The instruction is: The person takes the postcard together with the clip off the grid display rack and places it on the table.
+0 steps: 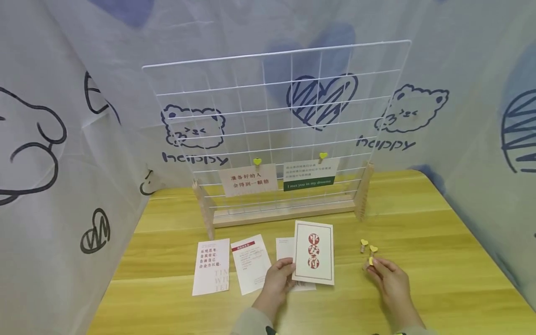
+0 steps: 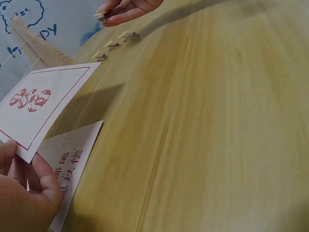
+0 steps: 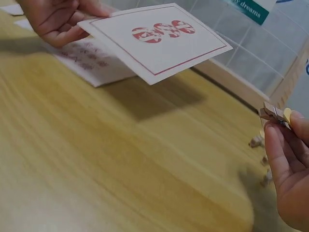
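Note:
My left hand pinches the lower left edge of a white card with red round characters and a thin border. The card is raised over the table, with its shadow below it in the right wrist view. Beneath it, a partly hidden card lies flat. To the right, my right hand pinches a small wooden clothespin with a yellow heart between thumb and fingers. Three similar heart clothespins lie on the table close by that hand.
A white wire grid stands in a wooden base at the back. Clothespins hold a pink card and a green-and-white card on it. Two more cards, a white one and a red-headed one, lie at the left.

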Demonstrator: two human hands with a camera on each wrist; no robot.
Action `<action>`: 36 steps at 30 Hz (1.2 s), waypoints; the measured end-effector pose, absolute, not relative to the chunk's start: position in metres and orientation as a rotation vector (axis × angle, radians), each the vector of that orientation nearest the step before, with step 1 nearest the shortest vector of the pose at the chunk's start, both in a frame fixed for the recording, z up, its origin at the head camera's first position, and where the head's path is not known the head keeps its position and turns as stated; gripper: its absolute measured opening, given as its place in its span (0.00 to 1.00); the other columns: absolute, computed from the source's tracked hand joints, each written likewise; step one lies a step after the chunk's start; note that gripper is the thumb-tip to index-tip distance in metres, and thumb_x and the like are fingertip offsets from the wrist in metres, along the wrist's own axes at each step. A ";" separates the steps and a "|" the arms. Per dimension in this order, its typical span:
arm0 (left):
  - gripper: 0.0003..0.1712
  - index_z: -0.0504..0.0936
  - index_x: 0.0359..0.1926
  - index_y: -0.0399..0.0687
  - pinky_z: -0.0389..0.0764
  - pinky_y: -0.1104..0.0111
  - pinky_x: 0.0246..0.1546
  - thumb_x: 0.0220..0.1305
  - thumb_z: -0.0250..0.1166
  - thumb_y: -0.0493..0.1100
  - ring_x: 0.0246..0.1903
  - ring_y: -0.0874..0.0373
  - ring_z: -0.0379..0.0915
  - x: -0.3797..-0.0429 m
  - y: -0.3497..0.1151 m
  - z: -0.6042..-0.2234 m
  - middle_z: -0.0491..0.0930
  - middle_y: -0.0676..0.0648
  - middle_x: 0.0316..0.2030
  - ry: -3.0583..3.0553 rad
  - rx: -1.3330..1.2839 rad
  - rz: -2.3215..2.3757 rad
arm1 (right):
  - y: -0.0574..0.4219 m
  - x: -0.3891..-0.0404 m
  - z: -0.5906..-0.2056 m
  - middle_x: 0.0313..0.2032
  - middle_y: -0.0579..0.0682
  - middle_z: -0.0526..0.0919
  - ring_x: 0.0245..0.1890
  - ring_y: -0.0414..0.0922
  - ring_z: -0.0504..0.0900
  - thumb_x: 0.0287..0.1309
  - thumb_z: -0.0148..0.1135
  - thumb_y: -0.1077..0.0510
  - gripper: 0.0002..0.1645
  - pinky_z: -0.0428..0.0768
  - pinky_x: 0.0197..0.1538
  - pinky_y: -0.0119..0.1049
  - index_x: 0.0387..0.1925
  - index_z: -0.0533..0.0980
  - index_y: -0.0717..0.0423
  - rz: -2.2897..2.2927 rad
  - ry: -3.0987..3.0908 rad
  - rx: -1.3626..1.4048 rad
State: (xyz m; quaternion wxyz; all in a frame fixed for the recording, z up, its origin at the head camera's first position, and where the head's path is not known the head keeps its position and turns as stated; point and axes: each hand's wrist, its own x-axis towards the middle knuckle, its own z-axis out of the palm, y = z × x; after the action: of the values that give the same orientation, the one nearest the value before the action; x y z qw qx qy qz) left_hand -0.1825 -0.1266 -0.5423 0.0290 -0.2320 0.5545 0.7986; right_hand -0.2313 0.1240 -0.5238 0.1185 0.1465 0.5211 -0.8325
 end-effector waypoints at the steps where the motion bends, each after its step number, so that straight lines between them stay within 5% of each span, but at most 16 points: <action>1: 0.13 0.73 0.42 0.34 0.71 0.75 0.25 0.54 0.57 0.36 0.25 0.62 0.69 -0.183 -0.125 -0.544 0.75 0.49 0.27 1.706 -0.719 2.466 | 0.125 -0.229 -0.526 0.27 0.47 0.77 0.30 0.39 0.79 0.54 0.52 0.68 0.10 0.73 0.44 0.29 0.24 0.76 0.53 -2.423 1.543 0.458; 15: 0.14 0.73 0.41 0.34 0.68 0.76 0.20 0.52 0.57 0.34 0.22 0.64 0.67 -0.188 -0.106 -0.552 0.75 0.50 0.25 1.768 -0.674 2.380 | 0.140 -0.224 -0.547 0.26 0.44 0.77 0.28 0.39 0.79 0.53 0.53 0.68 0.08 0.75 0.40 0.30 0.26 0.75 0.53 -2.205 1.872 0.509; 20: 0.13 0.74 0.41 0.33 0.72 0.75 0.22 0.53 0.57 0.34 0.23 0.62 0.69 -0.189 -0.100 -0.548 0.76 0.48 0.27 1.787 -0.679 2.359 | 0.145 -0.225 -0.550 0.25 0.45 0.77 0.27 0.38 0.78 0.53 0.54 0.66 0.05 0.76 0.39 0.29 0.33 0.74 0.62 -2.111 1.955 0.456; 27: 0.12 0.74 0.40 0.31 0.78 0.68 0.26 0.53 0.56 0.32 0.24 0.60 0.73 -0.195 -0.091 -0.543 0.76 0.46 0.28 1.827 -0.639 2.356 | 0.142 -0.231 -0.549 0.24 0.46 0.77 0.25 0.37 0.78 0.51 0.56 0.66 0.17 0.77 0.35 0.27 0.40 0.68 0.77 -1.964 2.128 0.401; 36: 0.10 0.76 0.37 0.34 0.70 0.77 0.16 0.51 0.57 0.31 0.20 0.63 0.68 -0.203 -0.079 -0.541 0.75 0.48 0.25 1.923 -0.743 2.271 | 0.137 -0.240 -0.543 0.21 0.49 0.77 0.20 0.38 0.77 0.50 0.54 0.71 0.14 0.78 0.28 0.28 0.37 0.68 0.81 -1.850 2.198 0.328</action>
State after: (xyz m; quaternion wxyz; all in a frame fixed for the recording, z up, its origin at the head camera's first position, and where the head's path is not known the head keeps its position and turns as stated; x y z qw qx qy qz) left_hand -0.2029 -0.0787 -0.5408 0.0372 -0.2421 0.6264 0.7400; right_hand -0.2404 0.1368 -0.5431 0.1248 0.1125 0.7541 -0.6349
